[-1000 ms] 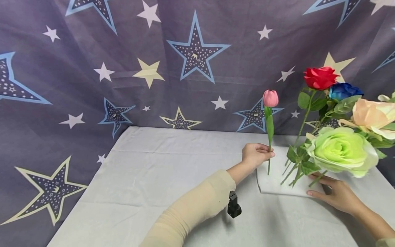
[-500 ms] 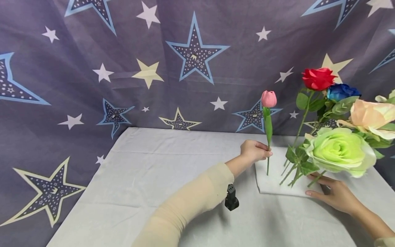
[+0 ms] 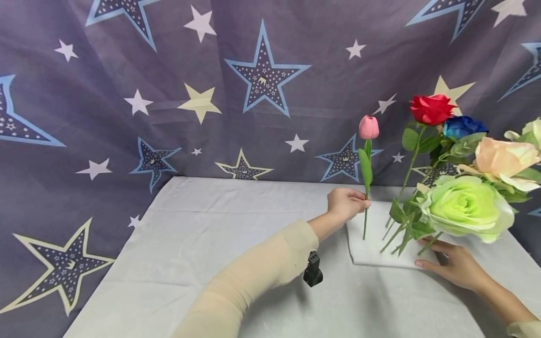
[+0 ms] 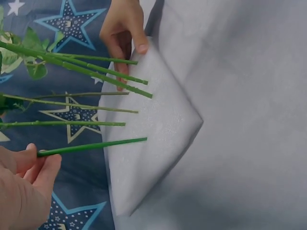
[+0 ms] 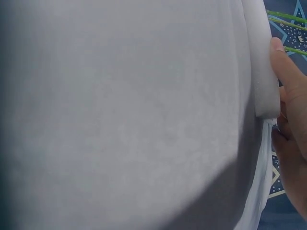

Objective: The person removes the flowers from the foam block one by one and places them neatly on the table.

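In the head view, my left hand [image 3: 346, 205] pinches the thin green stem of a pink tulip [image 3: 369, 127] between thumb and fingers. The tulip stands almost upright, its stem end over the left part of a white foam block [image 3: 376, 251]. From the left wrist view, the stem [image 4: 100, 145] points at the block's face. My right hand [image 3: 458, 267] holds the block at its right end, thumb on the front edge and fingers farther back. In the right wrist view the thumb [image 5: 283, 62] lies along the block's edge.
Flowers stand in the block right of the tulip: a red rose [image 3: 432, 109], a blue rose [image 3: 464, 127], a peach flower [image 3: 503, 157] and a large green one [image 3: 469, 209] overhanging my right hand. A grey cloth [image 3: 211, 234] covers the table; a star-patterned curtain [image 3: 169, 61] hangs behind.
My left hand has risen slightly, and the tulip's head and leaf sit a little higher and are turned. My right hand keeps its place on the block. The head view has shifted slightly.
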Available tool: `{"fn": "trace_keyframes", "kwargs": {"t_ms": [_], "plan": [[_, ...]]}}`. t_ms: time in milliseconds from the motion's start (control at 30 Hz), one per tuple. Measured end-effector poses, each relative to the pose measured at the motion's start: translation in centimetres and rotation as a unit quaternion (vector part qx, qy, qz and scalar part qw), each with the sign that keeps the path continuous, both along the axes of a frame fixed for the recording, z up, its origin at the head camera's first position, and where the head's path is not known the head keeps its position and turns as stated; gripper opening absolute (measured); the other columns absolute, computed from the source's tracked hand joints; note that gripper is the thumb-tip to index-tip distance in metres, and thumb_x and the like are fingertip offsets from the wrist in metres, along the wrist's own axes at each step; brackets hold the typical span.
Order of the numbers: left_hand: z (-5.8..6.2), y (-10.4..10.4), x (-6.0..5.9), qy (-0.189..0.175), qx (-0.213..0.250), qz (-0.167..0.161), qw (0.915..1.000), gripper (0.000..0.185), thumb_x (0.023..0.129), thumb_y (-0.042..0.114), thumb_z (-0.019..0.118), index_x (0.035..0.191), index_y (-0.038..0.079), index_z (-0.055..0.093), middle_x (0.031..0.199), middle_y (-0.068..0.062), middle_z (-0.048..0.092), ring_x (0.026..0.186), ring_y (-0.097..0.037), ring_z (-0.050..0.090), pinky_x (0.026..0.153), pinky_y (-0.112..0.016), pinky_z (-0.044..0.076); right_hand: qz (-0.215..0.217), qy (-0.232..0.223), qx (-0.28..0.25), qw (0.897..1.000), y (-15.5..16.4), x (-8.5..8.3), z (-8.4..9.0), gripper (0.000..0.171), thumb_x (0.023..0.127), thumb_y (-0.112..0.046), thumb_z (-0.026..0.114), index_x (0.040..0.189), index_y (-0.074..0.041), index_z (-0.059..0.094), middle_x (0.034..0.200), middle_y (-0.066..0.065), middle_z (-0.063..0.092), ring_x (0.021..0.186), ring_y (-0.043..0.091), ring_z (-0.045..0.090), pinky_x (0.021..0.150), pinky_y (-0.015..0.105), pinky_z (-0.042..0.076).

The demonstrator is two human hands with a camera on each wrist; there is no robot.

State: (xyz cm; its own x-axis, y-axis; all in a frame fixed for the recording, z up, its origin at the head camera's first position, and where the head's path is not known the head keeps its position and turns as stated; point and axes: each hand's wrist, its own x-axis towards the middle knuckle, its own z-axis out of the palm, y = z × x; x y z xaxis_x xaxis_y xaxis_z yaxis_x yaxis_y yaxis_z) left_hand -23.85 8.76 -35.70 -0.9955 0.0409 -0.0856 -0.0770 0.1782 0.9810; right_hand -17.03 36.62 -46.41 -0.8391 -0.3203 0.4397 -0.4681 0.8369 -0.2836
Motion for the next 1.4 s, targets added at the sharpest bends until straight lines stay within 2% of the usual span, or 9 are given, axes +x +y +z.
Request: {"fn": "trace_keyframes", "kwargs": {"t_ms": [167,333,467,733,867,967,1167,1333,1400], "plan": [[0.1,-0.6,-0.2,0.044,0.035,-0.015,0.9983,0.011,0.080,-0.003,0.074,0.090,-0.007,0.074,0.088,-0.020,0.075,0.080,-0.029,0.074,0.061,-0.017,0.059,0.003,-0.008,-0.003,1.000,0.1,0.1,-0.3,0.052,0.063,-0.027,0.089,0.109,-0.008,0.072,0.110,0.023,0.070,0.100,0.014,0.065,0.079,-0.006,0.035],[-0.2,-1.7,-0.2,0.043,0.058,-0.027,0.9970,0.014,0.082,-0.005,0.070,0.096,-0.009,0.072,0.093,-0.022,0.074,0.085,-0.030,0.074,0.066,-0.017,0.060,0.004,-0.013,-0.015,1.000,0.1,0.3,-0.7,0.052,0.063,-0.027,0.088,0.109,-0.008,0.072,0.113,0.025,0.068,0.106,-0.005,0.056,0.082,-0.009,0.031],[-0.8,-3.0,-0.3,0.017,0.072,-0.027,0.9969,0.016,0.082,-0.006,0.069,0.098,-0.009,0.072,0.095,-0.023,0.073,0.086,-0.031,0.074,0.068,-0.019,0.060,0.000,-0.016,-0.019,1.000,0.1,0.3,-0.9,0.052,0.064,-0.028,0.088,0.108,-0.006,0.072,0.111,0.024,0.069,0.102,-0.012,0.054,0.080,-0.008,0.033],[-1.8,-6.2,-0.6,-0.044,0.085,-0.043,0.9945,0.021,0.083,-0.003,0.069,0.104,-0.007,0.071,0.099,-0.023,0.072,0.086,-0.030,0.074,0.070,-0.026,0.062,0.004,-0.010,-0.021,1.000,0.2,0.3,-1.2,0.053,0.062,-0.026,0.089,0.108,-0.008,0.072,0.111,0.023,0.069,0.108,-0.008,0.052,0.085,-0.010,0.028],[-2.0,-7.9,-0.8,-0.065,0.087,-0.066,0.9919,0.023,0.085,-0.002,0.068,0.107,-0.007,0.069,0.102,-0.024,0.071,0.088,-0.028,0.074,0.072,-0.027,0.062,-0.003,-0.013,-0.015,1.000,0.3,0.2,-1.0,0.053,0.062,-0.027,0.089,0.107,-0.006,0.072,0.109,0.022,0.070,0.102,0.011,0.065,0.083,-0.007,0.033],[-2.1,-9.0,-0.8,-0.083,0.088,-0.080,0.9894,0.025,0.086,-0.001,0.067,0.111,-0.007,0.068,0.106,-0.024,0.071,0.089,-0.026,0.074,0.075,-0.027,0.062,-0.001,-0.014,-0.016,1.000,0.3,0.1,-0.7,0.053,0.062,-0.026,0.089,0.108,-0.005,0.072,0.109,0.023,0.070,0.100,0.021,0.067,0.082,-0.007,0.033],[-2.3,-10.7,-0.4,-0.091,0.066,-0.104,0.9882,0.031,0.088,-0.001,0.065,0.118,-0.008,0.063,0.113,-0.023,0.069,0.094,-0.026,0.073,0.078,-0.029,0.061,0.009,-0.008,-0.021,1.000,0.5,-0.3,-0.4,0.054,0.061,-0.024,0.090,0.107,-0.004,0.072,0.107,0.022,0.071,0.103,0.003,0.061,0.084,-0.008,0.031],[-3.1,-11.8,0.1,-0.085,0.053,-0.126,0.9869,0.030,0.089,-0.003,0.062,0.119,-0.011,0.061,0.116,-0.026,0.067,0.094,-0.025,0.073,0.083,-0.033,0.060,0.003,-0.008,-0.016,1.000,0.6,-0.3,-0.4,0.054,0.060,-0.024,0.090,0.107,-0.004,0.072,0.104,0.019,0.073,0.097,0.010,0.066,0.080,-0.005,0.036],[-3.5,-12.3,0.3,-0.086,0.052,-0.128,0.9866,0.029,0.090,-0.004,0.061,0.118,-0.012,0.061,0.115,-0.028,0.066,0.091,-0.023,0.074,0.084,-0.034,0.060,0.002,-0.010,-0.019,1.000,0.6,-0.3,-0.4,0.054,0.060,-0.025,0.090,0.107,-0.005,0.072,0.104,0.018,0.073,0.099,0.005,0.064,0.080,-0.006,0.035]]}}
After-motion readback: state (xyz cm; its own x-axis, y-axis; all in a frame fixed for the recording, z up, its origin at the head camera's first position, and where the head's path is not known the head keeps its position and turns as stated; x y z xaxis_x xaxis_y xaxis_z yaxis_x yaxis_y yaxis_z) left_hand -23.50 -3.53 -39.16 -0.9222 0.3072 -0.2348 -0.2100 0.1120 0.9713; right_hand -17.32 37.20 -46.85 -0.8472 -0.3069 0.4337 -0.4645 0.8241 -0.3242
